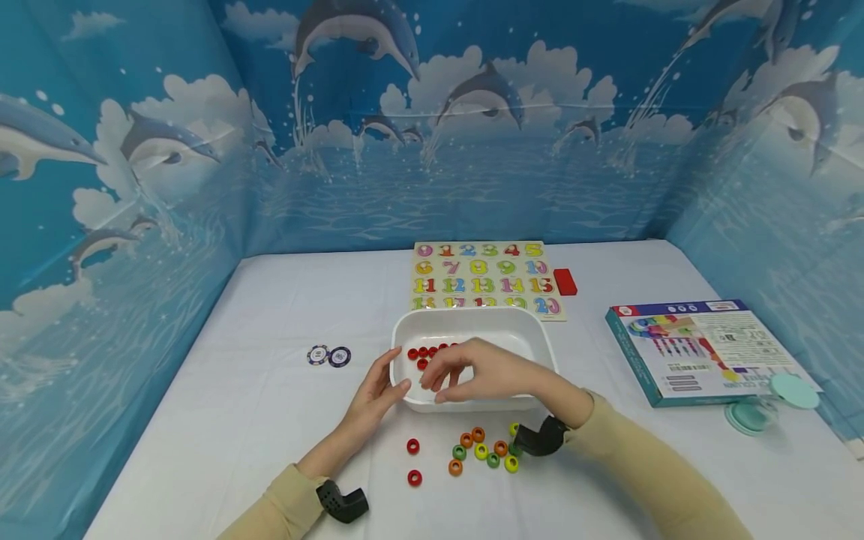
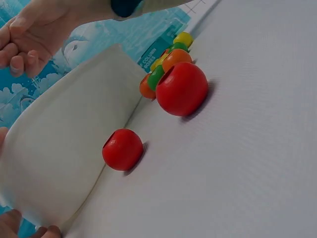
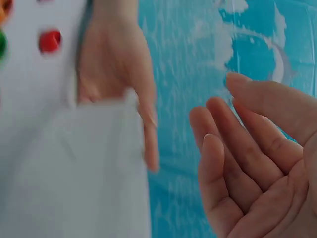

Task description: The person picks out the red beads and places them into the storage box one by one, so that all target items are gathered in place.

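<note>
A white tray (image 1: 513,341) stands mid-table with several red beads (image 1: 422,352) in its left part. My left hand (image 1: 373,384) rests against the tray's near left corner, its straight fingers along the outer wall in the right wrist view. My right hand (image 1: 482,369) is over the tray, close to those beads; in the right wrist view its relaxed fingers (image 3: 213,153) have nothing between them. On the cloth in front of the tray lie two more red beads, one nearer the tray (image 1: 413,446) and one farther off (image 2: 182,89). Orange, green and yellow beads (image 1: 481,451) are scattered to their right.
Behind the tray lies a number board (image 1: 479,268), with a red rectangular piece (image 1: 565,282) at its right edge. Two poker chips (image 1: 328,356) are at left. A flat printed box (image 1: 709,352) and a small clear jar (image 1: 751,415) with a mint lid (image 1: 794,391) are at right.
</note>
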A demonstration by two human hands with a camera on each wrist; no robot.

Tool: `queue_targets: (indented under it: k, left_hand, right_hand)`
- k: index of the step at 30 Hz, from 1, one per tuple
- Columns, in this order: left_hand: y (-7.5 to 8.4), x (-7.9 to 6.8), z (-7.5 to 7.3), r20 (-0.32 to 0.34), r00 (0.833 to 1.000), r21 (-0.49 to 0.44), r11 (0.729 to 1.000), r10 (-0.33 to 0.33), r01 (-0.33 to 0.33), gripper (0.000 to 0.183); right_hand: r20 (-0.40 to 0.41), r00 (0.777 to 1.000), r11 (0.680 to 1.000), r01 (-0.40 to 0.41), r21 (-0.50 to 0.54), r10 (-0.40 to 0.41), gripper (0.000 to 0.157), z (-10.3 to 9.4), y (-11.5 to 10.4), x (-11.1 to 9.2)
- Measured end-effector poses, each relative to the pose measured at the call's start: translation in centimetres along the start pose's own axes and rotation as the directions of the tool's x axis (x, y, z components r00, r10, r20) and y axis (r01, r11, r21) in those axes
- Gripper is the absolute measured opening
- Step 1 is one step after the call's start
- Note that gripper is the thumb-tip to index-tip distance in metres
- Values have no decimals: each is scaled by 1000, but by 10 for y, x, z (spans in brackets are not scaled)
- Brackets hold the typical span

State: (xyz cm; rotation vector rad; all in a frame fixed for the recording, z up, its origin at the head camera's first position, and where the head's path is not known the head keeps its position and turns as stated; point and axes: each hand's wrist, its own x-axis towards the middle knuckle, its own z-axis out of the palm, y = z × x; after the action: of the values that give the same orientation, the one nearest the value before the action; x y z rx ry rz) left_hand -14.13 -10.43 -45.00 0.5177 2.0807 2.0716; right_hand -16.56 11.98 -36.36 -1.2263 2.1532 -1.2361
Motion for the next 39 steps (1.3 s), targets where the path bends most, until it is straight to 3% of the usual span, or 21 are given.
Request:
queue_targets:
  k: [6,11,16,23,29,34,39]
  left_hand:
    - [-1,1,-1,17,1000,-6,1000,10,-10,57]
    - [-13,3,-4,2,1000,18,1000,7,-7,58]
    - [-25,6,-8,-20,1000,45,999,-16,17,58]
    - [-6,1,-3,-9,1000,34,999,-30,31,58]
    - [1,-1,-1,-4,1000,31,999,-28,28,58]
    - [-1,0,-1,-4,1000,31,999,-24,25,58]
    - [0,-1,-1,-2,1000,20,1000,-22,23,58]
  right_hand:
    - [19,1000,998,10,62,-11,24,46,8,-13]
    - [-23,998,998,53,-24,-54,28,70,13,-16]
    - [-41,998,994,38,-102,-43,30,86,24,-14]
    - [-71,994,984,66,-167,-79,29,98,43,-9]
    - [-125,982,949,98,-299,-141,19,104,54,-6]
    - [-139,983,933,68,-352,-124,13,103,49,-8]
    - [-109,991,936,36,-351,-79,16,92,27,-14]
